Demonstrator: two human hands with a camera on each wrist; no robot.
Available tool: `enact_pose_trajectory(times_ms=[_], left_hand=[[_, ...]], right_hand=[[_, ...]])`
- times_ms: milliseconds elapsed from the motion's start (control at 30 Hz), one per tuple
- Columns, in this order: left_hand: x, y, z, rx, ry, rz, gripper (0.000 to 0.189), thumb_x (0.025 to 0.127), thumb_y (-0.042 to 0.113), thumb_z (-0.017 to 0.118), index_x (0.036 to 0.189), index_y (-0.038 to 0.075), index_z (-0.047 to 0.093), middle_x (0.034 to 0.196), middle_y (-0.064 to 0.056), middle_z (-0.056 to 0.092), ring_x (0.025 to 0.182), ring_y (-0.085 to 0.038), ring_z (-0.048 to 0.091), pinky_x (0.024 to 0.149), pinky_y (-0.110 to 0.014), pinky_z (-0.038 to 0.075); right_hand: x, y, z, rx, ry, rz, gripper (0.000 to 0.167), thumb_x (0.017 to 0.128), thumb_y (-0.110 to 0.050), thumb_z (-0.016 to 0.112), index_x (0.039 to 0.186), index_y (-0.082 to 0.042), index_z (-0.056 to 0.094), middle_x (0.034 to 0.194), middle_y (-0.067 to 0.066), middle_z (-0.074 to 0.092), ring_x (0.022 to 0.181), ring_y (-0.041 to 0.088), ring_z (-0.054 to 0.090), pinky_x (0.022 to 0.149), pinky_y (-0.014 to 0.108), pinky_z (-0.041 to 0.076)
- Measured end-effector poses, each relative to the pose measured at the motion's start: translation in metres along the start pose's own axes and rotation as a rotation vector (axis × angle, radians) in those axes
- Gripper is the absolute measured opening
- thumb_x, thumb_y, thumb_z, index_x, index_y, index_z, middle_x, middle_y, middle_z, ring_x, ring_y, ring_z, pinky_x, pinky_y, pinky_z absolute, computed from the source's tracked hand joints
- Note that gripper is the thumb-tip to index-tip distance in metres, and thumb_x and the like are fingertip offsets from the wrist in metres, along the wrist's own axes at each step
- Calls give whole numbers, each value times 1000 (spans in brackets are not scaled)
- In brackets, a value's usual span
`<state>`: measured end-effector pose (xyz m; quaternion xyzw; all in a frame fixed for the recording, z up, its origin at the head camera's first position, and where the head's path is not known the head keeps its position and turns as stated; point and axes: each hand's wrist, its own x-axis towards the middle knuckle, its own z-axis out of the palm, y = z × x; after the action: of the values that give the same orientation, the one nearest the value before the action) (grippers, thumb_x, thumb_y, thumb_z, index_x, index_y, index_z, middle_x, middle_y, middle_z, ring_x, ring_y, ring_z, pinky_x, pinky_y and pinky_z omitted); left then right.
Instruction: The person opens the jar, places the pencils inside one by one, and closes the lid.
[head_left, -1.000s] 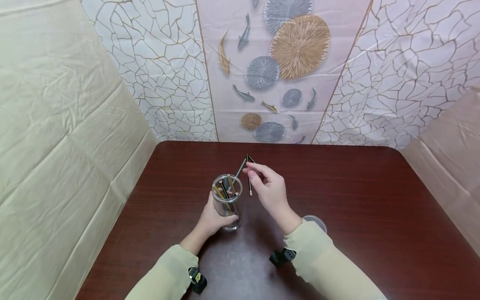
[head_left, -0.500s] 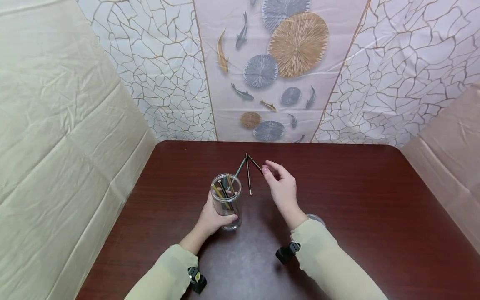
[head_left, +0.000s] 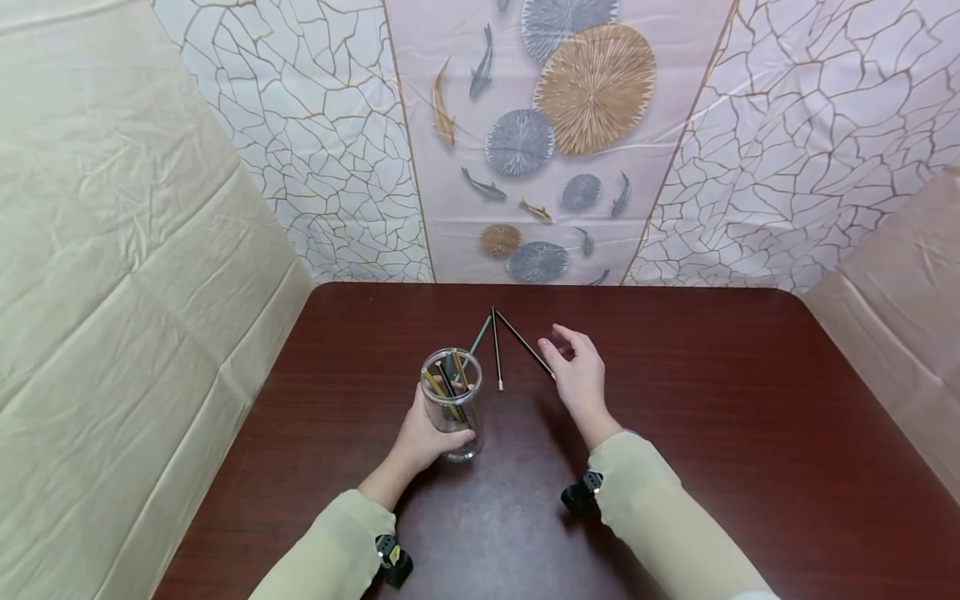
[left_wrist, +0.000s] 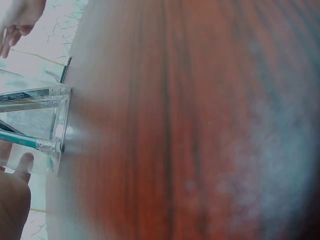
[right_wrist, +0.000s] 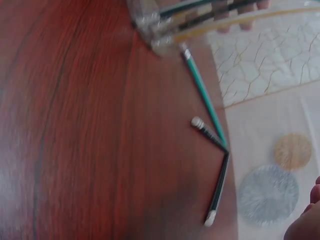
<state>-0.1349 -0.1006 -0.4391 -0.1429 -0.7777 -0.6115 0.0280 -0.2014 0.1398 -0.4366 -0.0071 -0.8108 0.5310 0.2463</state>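
My left hand grips a clear jar around its side on the table. Several pencils stand inside it, leaning. Beyond the jar lie three pencils with their far ends together: a green pencil, a black pencil in the middle and another black pencil slanting right. In the right wrist view, this slanting black pencil lies free on the table. My right hand hovers beside its near end with loosely bent fingers, holding nothing visible.
The dark red-brown table extends to both sides. A patterned cloth hangs at its far edge, and a cream cloth hangs along the left. Each sleeve cuff carries a small black camera.
My right hand has drawn back to the right from the pencils' joined ends, uncovering the right black pencil. It now covers the round clear disc seen earlier. My left hand stays on the jar.
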Motion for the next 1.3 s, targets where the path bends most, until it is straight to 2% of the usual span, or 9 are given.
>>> enact_pose_trajectory(times_ms=[200, 467, 700, 900, 1033, 1167, 1300], left_hand=[[1, -5, -2, -43, -25, 3, 83, 62, -5, 80, 128, -6, 31, 121, -28, 54, 110, -28, 51, 95, -21, 35], [4, -9, -3, -60, -30, 10, 83, 62, -7, 80, 128, -6, 30, 122, -28, 53, 110, -27, 51, 95, -20, 35], [2, -7, -2, -31, -8, 7, 81, 61, -4, 81, 127, -5, 33, 119, -21, 58, 108, -23, 53, 95, -22, 36], [2, -9, -1, -73, -25, 0, 82, 62, -6, 80, 128, -5, 31, 120, -23, 56, 108, -22, 53, 95, -23, 37], [2, -7, -1, -53, -18, -10, 82, 61, -4, 81, 127, -5, 32, 119, -23, 56, 109, -25, 53, 96, -25, 36], [3, -6, 0, -24, -12, -9, 82, 61, -3, 82, 126, -4, 33, 119, -22, 57, 110, -27, 52, 98, -28, 34], [4, -9, 0, -9, -4, -6, 82, 60, -1, 82, 126, -4, 33, 118, -22, 58, 110, -26, 52, 98, -26, 34]], right_hand=[[5, 15, 1, -113, -33, 24, 38, 84, -24, 71, 116, -4, 64, 108, 12, 62, 94, 32, 57, 82, 38, 44], [6, 28, 4, -231, -92, 50, 45, 86, -30, 69, 121, -3, 62, 118, 16, 59, 107, 35, 47, 92, 42, 35], [4, 42, 12, -351, -170, 86, 49, 87, -32, 67, 127, -6, 59, 123, 18, 52, 104, 37, 42, 89, 45, 35], [1, 52, 18, -395, -191, 129, 50, 86, -33, 67, 128, -7, 58, 123, 17, 51, 104, 36, 41, 92, 47, 32], [-2, 57, 20, -414, -199, 166, 49, 86, -34, 67, 128, -9, 58, 124, 15, 51, 106, 35, 40, 92, 48, 31], [-3, 59, 21, -436, -187, 152, 47, 86, -34, 67, 125, -9, 61, 121, 14, 53, 105, 35, 41, 90, 49, 32], [-3, 60, 22, -457, -208, 139, 47, 87, -36, 65, 126, -10, 60, 120, 13, 54, 105, 36, 41, 90, 51, 32]])
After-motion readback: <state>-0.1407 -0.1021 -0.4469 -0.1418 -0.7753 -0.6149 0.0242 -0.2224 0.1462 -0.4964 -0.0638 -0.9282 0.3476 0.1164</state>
